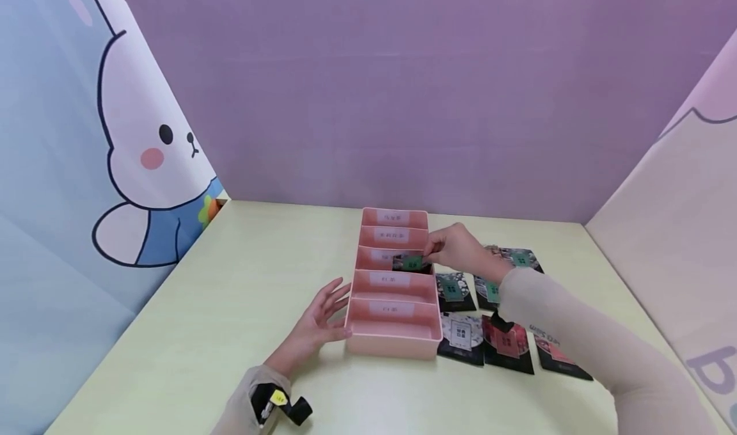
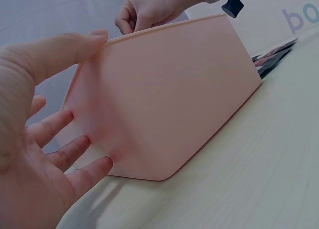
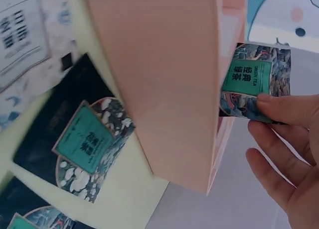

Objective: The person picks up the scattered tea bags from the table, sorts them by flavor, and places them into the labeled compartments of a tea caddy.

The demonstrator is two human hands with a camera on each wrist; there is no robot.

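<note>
My right hand pinches a green tea sachet between thumb and fingers. Its lower part dips into the middle compartment of a pink divided box, below the rim. Dark foil with a green label shows on the sachet. At the box's left side is my left hand, fingers spread and nearly straight. In the left wrist view its thumb rests at the rim of the box, while the other fingertips touch the outer wall. Each compartment of the box carries a pale label with writing.
Right of the box lie several more sachets: green-labelled ones, a white-labelled one and red-labelled ones. My right forearm passes over some of them. A purple wall stands behind the pale table.
</note>
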